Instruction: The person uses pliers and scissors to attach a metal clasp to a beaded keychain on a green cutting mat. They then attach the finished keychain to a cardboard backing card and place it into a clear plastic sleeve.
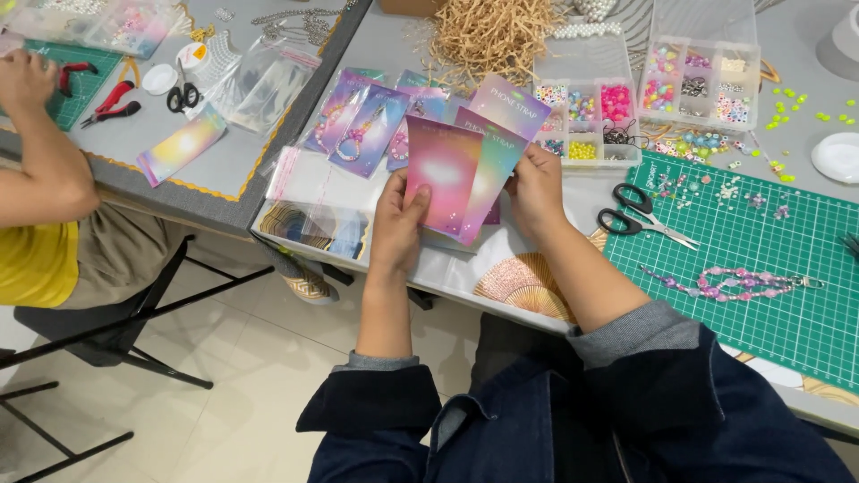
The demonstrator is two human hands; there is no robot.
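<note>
**Card fan held between both hands above the near tabletop edge**

I see both hands raised just above the near edge of the tabletop [465, 268], sharing one fan of backing cards [461, 174]. The cards are pink-to-purple, long and narrow, with the long axis running upright and leaning slightly toward the far right corner.

Left hand [400, 219]: grasping the lower left of the front card, thumb across its face, fingers behind. The front card lies directly at this hand's fingertips.

Right hand [535, 186]: grasping the right edges of the rear cards, fingers curled round them. The rear cards spread out to the right of the front one, so this hand is nearer to them.

Between the two grips the cards overlap and touch; I cannot tell how many are in the stack.

Surroundings: finished packets [367, 125] lie on the tabletop just beyond the fan. A compartment box of beads [591, 112] stands farther back. Scissors [640, 217] lie on the green cutting mat [787, 286], right of the right hand, with a beaded strap [738, 283] near them. Another person's arm [45, 170] works at the adjoining tabletop, well apart.
</note>
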